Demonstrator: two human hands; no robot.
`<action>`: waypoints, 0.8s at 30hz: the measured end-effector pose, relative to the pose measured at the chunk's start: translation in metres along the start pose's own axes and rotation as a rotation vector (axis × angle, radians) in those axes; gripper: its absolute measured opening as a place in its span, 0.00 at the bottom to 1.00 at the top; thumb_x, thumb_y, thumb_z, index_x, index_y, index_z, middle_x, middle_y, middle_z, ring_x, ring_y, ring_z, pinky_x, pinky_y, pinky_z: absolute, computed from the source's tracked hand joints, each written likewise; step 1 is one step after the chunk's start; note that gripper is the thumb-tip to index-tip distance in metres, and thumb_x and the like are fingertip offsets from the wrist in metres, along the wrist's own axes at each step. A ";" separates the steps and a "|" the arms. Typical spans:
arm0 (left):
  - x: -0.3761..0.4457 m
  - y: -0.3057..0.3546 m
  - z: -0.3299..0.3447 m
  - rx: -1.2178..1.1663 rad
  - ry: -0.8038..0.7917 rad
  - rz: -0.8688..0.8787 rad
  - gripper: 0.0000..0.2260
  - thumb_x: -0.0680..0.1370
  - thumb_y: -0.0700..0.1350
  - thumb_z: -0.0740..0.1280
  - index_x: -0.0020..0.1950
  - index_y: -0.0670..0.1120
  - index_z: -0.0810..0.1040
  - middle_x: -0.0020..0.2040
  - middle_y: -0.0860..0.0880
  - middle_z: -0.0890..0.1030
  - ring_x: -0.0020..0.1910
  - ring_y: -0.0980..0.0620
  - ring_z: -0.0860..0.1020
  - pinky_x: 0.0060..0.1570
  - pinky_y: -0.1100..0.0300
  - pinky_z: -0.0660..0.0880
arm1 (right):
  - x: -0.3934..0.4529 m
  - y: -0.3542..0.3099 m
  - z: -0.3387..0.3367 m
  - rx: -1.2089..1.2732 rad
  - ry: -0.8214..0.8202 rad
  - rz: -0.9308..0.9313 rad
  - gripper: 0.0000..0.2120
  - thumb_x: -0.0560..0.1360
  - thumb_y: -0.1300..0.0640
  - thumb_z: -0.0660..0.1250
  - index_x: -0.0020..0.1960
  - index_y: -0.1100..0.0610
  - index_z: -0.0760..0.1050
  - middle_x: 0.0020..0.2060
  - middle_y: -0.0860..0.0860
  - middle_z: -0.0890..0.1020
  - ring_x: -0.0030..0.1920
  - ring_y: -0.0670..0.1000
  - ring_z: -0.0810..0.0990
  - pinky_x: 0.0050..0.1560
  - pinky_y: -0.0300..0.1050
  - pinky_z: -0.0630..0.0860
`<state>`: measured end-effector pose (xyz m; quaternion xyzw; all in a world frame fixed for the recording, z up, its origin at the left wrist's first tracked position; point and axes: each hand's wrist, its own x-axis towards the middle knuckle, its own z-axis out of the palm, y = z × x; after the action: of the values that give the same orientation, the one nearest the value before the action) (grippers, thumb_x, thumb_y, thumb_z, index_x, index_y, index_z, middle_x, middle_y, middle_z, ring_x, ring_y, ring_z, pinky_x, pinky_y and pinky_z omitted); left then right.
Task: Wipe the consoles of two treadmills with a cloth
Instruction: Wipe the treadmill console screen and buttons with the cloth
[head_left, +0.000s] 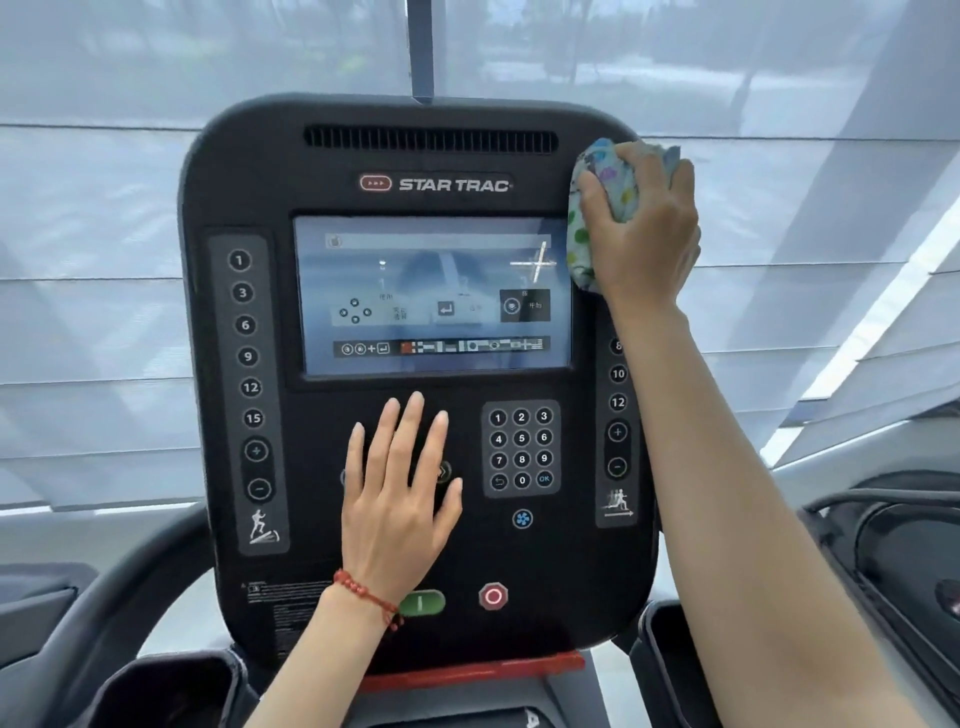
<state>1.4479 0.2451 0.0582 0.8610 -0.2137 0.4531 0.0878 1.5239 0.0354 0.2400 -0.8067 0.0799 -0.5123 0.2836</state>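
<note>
The cloth (605, 208) is a pale, bunched wad printed with small green, yellow and purple spots, crumpled rather than folded flat. Its long axis runs roughly up and down, from the console's top right corner down to the level of the screen's right edge. It is pressed against the upper right part of the treadmill console (415, 156), just beside the screen (431, 296).

The right hand (644, 223) is closed over the cloth, fingers wrapped across its top and thumb side pushing it onto the black panel; the right forearm rises to it from the lower right. The left hand (400, 499) holds nothing: it lies flat and open, fingers spread and pointing up, on the console's lower middle, below the screen and left of the number keypad (521, 448). A red beaded bracelet (363, 595) circles the left wrist. The two hands are well apart.

The console is a black, rounded, upright panel facing the camera, marked STAR TRAC above the lit screen, with a vent slot (430, 140) near its top edge. A column of numbered buttons (248, 364) runs down its left side, and another down the right is partly hidden by the right forearm. Near the bottom sit a green button (423, 603), partly covered by the left wrist, and a red stop button (493, 596). Behind the console hang pale, translucent window blinds (104, 312).
</note>
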 end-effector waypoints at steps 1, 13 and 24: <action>-0.002 -0.005 -0.001 0.005 0.004 -0.005 0.22 0.78 0.48 0.61 0.70 0.41 0.67 0.71 0.40 0.65 0.71 0.42 0.63 0.69 0.42 0.59 | -0.001 -0.002 0.002 0.003 -0.006 -0.004 0.18 0.74 0.44 0.64 0.59 0.53 0.75 0.53 0.56 0.76 0.46 0.52 0.77 0.42 0.39 0.68; -0.029 -0.060 -0.020 0.030 -0.021 -0.065 0.22 0.78 0.49 0.59 0.70 0.42 0.67 0.71 0.40 0.66 0.71 0.41 0.63 0.68 0.42 0.60 | -0.040 -0.096 0.061 0.013 -0.064 -0.133 0.18 0.75 0.45 0.63 0.58 0.56 0.76 0.50 0.58 0.76 0.39 0.55 0.80 0.35 0.41 0.68; -0.039 -0.082 -0.026 0.006 -0.036 -0.031 0.21 0.80 0.50 0.57 0.70 0.42 0.66 0.71 0.40 0.64 0.71 0.42 0.63 0.68 0.44 0.61 | -0.064 -0.159 0.097 0.045 -0.080 -0.213 0.16 0.74 0.47 0.66 0.56 0.55 0.77 0.49 0.58 0.76 0.36 0.56 0.80 0.30 0.45 0.74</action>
<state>1.4457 0.3381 0.0450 0.8725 -0.2002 0.4369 0.0883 1.5529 0.2298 0.2454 -0.8239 -0.0293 -0.5085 0.2485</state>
